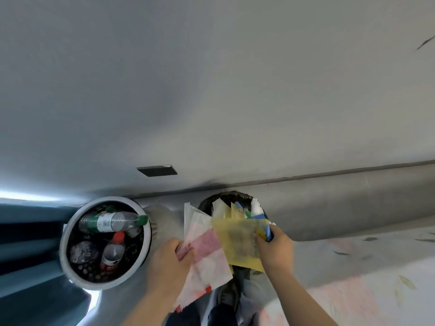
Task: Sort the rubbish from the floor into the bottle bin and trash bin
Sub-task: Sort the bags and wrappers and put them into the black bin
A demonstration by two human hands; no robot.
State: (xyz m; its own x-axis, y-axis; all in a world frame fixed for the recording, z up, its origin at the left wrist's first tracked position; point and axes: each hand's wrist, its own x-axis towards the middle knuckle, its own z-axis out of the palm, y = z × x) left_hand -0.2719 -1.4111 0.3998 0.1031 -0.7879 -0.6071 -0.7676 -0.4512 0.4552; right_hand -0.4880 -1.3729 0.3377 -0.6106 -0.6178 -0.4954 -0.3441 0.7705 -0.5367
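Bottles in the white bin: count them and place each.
3 visible: green-capped bottle lying across the far side of the white bin, red-capped bottle near the middle, crushed clear bottle at the left. Others may lie hidden beneath.

Against the foot of the wall [211, 90], bottle bin [61, 250] at left with bottles [113, 222] lying inside, trash bin [233, 195] just to its right holding scraps [255, 208], and over the trash bin, side by side, paper wrapper [207, 255] in the left hand [164, 260], flat packet [240, 241] in the right hand [275, 250].
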